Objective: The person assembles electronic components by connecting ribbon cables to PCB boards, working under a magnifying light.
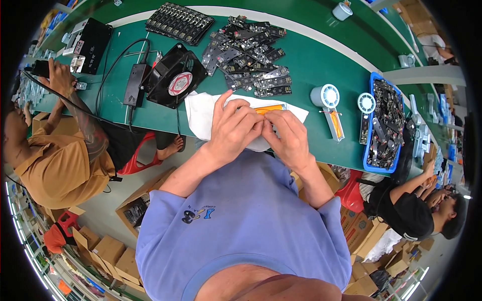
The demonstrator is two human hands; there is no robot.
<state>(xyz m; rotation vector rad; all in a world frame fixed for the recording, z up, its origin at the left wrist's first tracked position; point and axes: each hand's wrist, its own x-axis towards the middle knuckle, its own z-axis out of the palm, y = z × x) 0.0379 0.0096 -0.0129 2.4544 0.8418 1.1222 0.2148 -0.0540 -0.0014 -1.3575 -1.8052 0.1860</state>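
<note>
My left hand [232, 124] and my right hand [288, 134] meet at the table's near edge, fingertips pinched close together. Between them is a slim orange piece [270, 108] with a pale blue end, partly hidden by the fingers. My left index finger sticks up, apart from the other fingers. Under the hands, a white cloth [200, 114] hangs over the table edge. To the right lies a small handheld fan [330, 96] with a round pale blue head, its handle showing an orange insert.
A black square fan [179, 80] and a power adapter [135, 84] sit left of the cloth. Beyond are a circuit board pile [251, 50] and stacked board panels [178, 22]. A blue tray [370, 125] of boards stands right. Co-workers [65, 165] sit on both sides.
</note>
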